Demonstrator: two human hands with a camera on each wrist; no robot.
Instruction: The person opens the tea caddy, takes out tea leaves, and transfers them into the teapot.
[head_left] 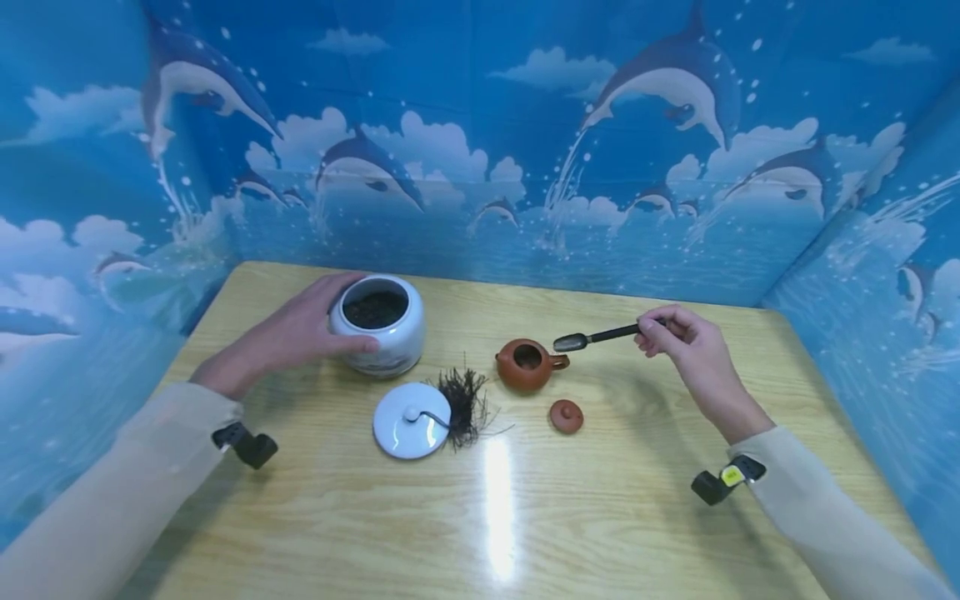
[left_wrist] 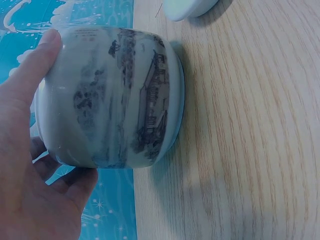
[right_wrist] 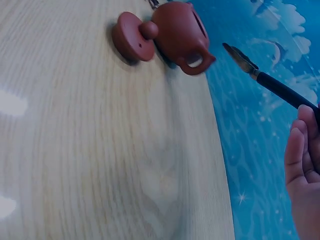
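We see the left hand grasping the porcelain jar at the counter's far left, some fingers hidden behind it; we cannot identify its dark contents. The right hand pinches a black-handled scoop right of the clay teapot, covering part of it; whether it carries anything, we cannot tell.

Glare streak on table; wrist views dimmer.

Room: wide across table front; gap between jar and teapot | Obstacles: dark strands before that gap, jar lid beside them; teapot lid before teapot; spoon near teapot's handle; curtain along table's back
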